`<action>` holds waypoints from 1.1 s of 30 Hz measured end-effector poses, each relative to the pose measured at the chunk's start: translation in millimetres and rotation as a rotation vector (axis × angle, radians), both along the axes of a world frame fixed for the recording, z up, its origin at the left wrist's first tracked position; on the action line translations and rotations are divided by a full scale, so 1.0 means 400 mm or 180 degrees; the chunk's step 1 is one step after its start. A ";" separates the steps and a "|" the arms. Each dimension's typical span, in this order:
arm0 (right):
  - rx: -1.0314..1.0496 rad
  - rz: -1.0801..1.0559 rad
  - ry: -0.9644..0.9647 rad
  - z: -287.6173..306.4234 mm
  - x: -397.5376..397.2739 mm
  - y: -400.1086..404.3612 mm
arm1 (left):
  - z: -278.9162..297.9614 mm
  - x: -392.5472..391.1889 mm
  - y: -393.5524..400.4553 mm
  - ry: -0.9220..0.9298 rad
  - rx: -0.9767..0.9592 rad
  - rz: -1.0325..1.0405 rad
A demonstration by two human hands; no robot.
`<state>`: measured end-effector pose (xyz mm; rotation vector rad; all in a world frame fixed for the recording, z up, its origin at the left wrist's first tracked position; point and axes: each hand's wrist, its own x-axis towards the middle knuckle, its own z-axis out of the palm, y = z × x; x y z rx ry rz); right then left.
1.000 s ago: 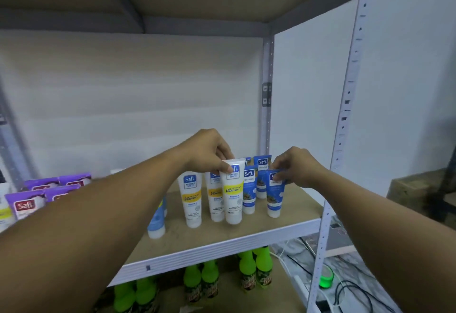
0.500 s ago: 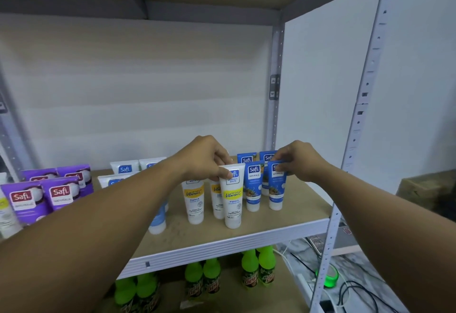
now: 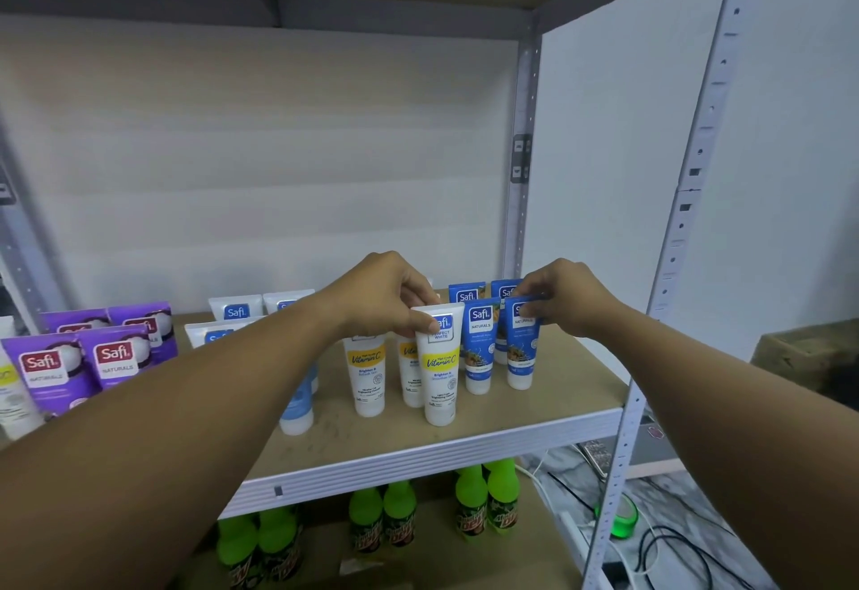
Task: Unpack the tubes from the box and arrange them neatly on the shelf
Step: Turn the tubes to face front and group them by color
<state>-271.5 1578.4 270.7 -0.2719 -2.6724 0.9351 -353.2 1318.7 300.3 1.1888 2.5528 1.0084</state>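
You reached both arms onto the wooden shelf [image 3: 534, 408], working among rows of Safi tubes that stood cap-down. Your left hand [image 3: 386, 296] pinched the crimped top of a white Vitamin C tube [image 3: 440, 366] between curled fingers and thumb; that tube stood upright near the front of the shelf, just ahead of two matching white and yellow tubes [image 3: 369, 371]. Your right hand [image 3: 571, 296] pinched the top edge of a blue Naturals tube [image 3: 523, 348], which stood upright at the right end of its row, just beside another blue tube [image 3: 479, 348] and in front of two more at the back. Left of your forearm, pale blue and white tubes [image 3: 234, 310] stood toward the back wall, and a cluster of purple Naturals tubes [image 3: 114, 357] filled the far left of the shelf, with part of a white tube [image 3: 11, 399] at the frame's edge. On the level below, green-capped soda bottles [image 3: 485, 506] stood in pairs. Past the white upright post [image 3: 660, 301], cables [image 3: 674, 552] and a roll of green tape [image 3: 623, 517] lay on the marbled floor. The box itself was not identifiable in this view.
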 end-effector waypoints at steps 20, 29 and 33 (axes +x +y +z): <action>-0.0037 0.0019 0.0153 -0.022 -0.020 0.021 | -0.007 -0.010 -0.003 -0.0069 0.0093 -0.0062; 0.0112 0.0061 0.0174 -0.023 -0.015 0.019 | -0.010 -0.011 -0.003 -0.0142 0.0139 -0.0028; 0.0261 0.0083 0.0247 -0.029 -0.007 0.017 | -0.010 -0.006 -0.004 -0.0145 0.0154 -0.0036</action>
